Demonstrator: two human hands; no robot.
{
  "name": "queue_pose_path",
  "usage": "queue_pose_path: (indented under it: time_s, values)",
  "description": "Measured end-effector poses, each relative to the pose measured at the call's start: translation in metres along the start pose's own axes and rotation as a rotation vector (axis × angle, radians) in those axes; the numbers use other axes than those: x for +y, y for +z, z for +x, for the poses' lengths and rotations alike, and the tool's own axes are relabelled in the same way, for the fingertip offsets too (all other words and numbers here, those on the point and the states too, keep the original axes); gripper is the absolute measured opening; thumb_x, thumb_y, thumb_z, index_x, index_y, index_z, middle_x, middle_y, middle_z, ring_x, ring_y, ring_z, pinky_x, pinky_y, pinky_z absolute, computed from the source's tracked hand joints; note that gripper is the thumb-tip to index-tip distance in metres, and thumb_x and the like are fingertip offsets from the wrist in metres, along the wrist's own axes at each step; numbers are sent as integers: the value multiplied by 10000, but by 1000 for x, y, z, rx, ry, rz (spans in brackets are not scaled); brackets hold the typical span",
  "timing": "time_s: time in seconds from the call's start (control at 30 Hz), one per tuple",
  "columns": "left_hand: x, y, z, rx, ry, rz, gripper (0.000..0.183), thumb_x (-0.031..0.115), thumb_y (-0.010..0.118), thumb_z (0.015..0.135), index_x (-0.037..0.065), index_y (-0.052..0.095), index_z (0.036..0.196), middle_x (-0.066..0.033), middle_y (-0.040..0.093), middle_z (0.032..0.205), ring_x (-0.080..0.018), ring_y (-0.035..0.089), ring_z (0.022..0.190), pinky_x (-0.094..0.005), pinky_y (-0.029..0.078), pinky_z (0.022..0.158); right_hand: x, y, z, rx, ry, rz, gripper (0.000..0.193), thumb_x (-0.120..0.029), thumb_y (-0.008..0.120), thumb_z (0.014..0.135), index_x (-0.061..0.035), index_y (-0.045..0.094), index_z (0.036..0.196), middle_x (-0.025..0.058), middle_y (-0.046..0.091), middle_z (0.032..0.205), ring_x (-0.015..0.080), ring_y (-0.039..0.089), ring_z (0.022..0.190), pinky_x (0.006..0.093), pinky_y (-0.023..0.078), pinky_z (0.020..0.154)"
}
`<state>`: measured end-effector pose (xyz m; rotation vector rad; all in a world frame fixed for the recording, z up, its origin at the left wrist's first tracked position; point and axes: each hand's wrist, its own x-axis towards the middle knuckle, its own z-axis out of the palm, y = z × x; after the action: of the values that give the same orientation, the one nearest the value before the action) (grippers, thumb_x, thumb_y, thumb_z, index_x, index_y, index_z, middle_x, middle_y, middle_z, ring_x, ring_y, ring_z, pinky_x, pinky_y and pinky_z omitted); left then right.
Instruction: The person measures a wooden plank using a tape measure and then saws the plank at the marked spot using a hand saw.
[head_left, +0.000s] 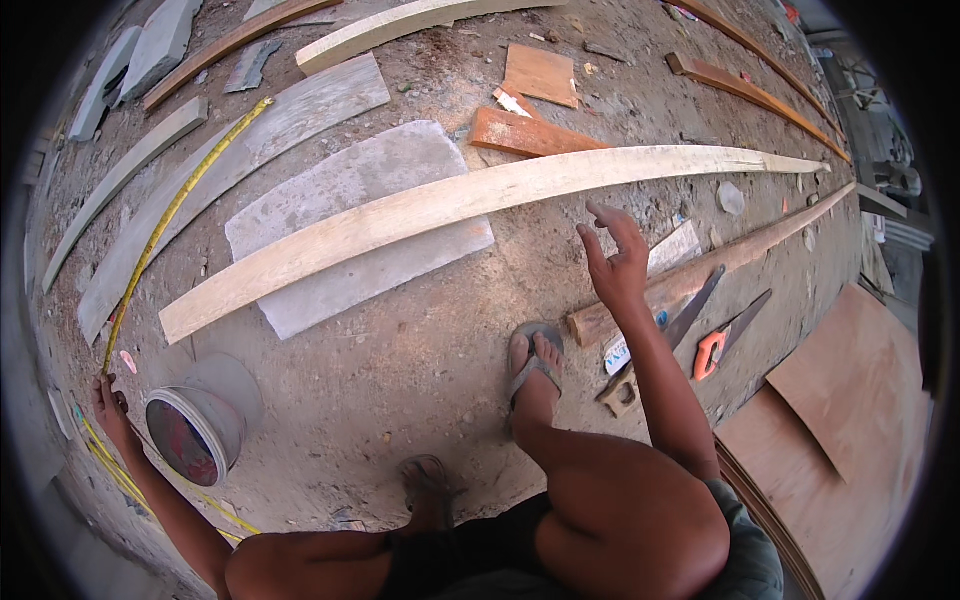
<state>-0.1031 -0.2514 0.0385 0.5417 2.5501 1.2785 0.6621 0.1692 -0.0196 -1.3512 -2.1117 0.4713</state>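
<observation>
At the far left, my left hand (112,408) is closed on a yellow measuring tape (172,205). The tape runs up from it across a grey board, and more of it loops down beside my left forearm. My right hand (620,258) is raised with its fingers apart, holding nothing, just on the near side of a long pale wooden plank (400,226). That plank lies across a flat grey slab (385,165). Below my right hand are a handsaw (697,308) with a wooden handle and a second saw (711,354) with an orange handle.
A tilted bucket (225,400) stands near my left forearm. A brown timber (740,260) lies under the first saw's blade. Plywood sheets (860,390) are stacked at the right. Short brown offcuts (540,75) and further boards are scattered over the dirt floor beyond.
</observation>
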Motion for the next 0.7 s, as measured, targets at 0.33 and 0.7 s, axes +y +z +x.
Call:
queue_pose_path:
  time_s: [0.33,0.7]
  values:
    - [165,177,-81,101,756,447,430,117,670,985,20,601,1398,-173,569,1475,-328,517,1384,-441,371,1159,10,-65,-287,-157,325,-326,376,-106,791,814,-58,617,1144,170,602,1096,396,583,1052,484,458,911]
    - [290,461,-245,-755,1075,462,692,399,835,804,52,617,1361,-137,603,1381,-328,552,1284,-450,446,1087,11,-69,-332,-136,634,-399,538,-136,809,777,-52,573,1253,197,554,1298,419,529,1226,507,425,1024]
